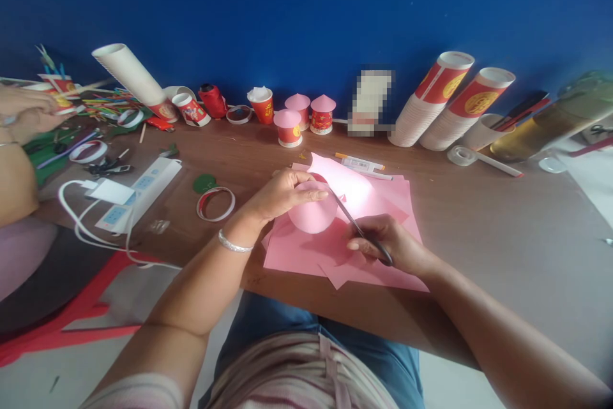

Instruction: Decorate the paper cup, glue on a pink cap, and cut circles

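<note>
Between the thumb and fingers of my left hand is a round pink paper disc, held above the stacked sheets. My right hand grips dark-handled scissors, whose blades reach up to the disc's upper right edge. Whether the blades are parted is hard to make out. Beneath both hands lie pink paper sheets, with loose pink offcuts on top. Behind them stand small red paper cups with pink cone tops.
A white power strip with cables lies left, near a paper ring. Tall paper cup stacks lean on the blue wall. Markers lie behind the sheets. Another person's hands are at far left. A bottle leans at right.
</note>
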Demonstrator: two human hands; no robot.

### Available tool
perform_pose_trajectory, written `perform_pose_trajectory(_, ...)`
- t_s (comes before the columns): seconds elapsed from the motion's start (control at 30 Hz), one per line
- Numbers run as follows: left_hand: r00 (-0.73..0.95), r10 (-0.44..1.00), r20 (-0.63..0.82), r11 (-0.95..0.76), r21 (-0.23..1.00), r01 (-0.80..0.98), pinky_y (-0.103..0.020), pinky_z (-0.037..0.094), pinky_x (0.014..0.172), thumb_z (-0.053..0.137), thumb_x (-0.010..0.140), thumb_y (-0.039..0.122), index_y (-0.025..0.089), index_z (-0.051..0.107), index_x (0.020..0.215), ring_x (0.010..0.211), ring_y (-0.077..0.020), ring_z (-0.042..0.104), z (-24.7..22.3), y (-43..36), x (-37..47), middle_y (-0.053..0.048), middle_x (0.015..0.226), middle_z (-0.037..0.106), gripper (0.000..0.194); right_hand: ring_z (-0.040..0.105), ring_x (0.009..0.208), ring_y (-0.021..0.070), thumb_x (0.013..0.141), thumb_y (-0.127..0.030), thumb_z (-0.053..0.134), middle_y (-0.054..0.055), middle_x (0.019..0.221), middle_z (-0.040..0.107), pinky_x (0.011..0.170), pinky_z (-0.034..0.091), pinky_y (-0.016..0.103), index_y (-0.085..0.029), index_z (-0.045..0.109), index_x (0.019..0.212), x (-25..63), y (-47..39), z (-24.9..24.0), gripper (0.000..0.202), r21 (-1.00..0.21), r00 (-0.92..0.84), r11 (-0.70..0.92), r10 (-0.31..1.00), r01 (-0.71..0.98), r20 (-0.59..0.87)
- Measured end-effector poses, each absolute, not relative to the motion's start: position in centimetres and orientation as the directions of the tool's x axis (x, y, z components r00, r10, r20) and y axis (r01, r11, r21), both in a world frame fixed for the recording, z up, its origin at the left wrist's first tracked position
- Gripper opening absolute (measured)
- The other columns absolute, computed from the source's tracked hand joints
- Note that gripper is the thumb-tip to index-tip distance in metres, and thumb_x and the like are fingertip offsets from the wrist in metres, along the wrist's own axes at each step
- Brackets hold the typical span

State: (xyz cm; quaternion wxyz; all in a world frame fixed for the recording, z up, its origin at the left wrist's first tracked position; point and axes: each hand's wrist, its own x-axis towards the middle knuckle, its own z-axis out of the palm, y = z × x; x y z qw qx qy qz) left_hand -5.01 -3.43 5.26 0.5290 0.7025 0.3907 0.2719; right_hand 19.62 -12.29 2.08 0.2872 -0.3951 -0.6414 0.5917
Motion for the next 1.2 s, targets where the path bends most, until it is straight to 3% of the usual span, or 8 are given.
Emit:
perform_pose_trajectory(0.53,0.542,0.837,-0.076,-0.123,0.939,0.321,-0.026,0.048,0.074,0.081,0.08,0.056,0.019,0.085,0.094,0.084,-0.0171,0.066,5.38,-3.52,-5.06,-0.006,0.09,0.079,0.04,0.038,0.045,0.0072,0.085,-0.068,0.074,-0.004,0.05,0.051,0.043,0.03,0.024,-0.016,0.062,0.07,19.61,-12.38,2.03,0.055,-0.985,-0.511,-0.012,0.854,0.173,-0.1)
perform_pose_trajectory(0.8,0.499,0.867,-0.002,-0.145,0.956,0.256,-0.028,0.048,0.078,0.079,0.083,0.053,0.017,0.084,0.087,0.087,-0.0184,0.066,5.2,-3.62,-4.81,-0.006,0.092,0.078,0.036,0.039,0.047,0.0074,0.086,-0.067,0.073,-0.004,0.052,0.05,0.044,0.029,0.023,-0.015,0.064,0.074,19.82,-12.47,1.63,0.055,-0.982,-0.497,0.008,0.863,0.189,-0.088)
perform_pose_trajectory(1.03,0.534,0.845,-0.037,-0.121,0.959,0.257,-0.032,0.049,0.088,0.079,0.082,0.052,0.017,0.084,0.096,0.097,-0.022,0.068,4.72,-3.33,-5.08,-0.009,0.094,0.079,0.038,0.042,0.049,0.0081,0.085,-0.066,0.075,-0.004,0.053,0.051,0.046,0.033,0.023,-0.014,0.064,0.076,19.55,-12.41,1.87,0.054,-0.986,-0.506,-0.027,0.856,0.164,-0.107)
perform_pose_trajectory(1.2,0.561,0.826,-0.065,-0.116,0.953,0.281,-0.029,0.047,0.08,0.078,0.084,0.053,0.016,0.082,0.09,0.084,-0.0174,0.065,5.13,-3.5,-5.09,-0.005,0.084,0.076,0.038,0.042,0.05,0.0082,0.082,-0.068,0.077,-0.003,0.054,0.053,0.046,0.034,0.023,-0.014,0.063,0.074,19.33,-12.42,2.27,0.056,-0.986,-0.507,-0.035,0.854,0.165,-0.115)
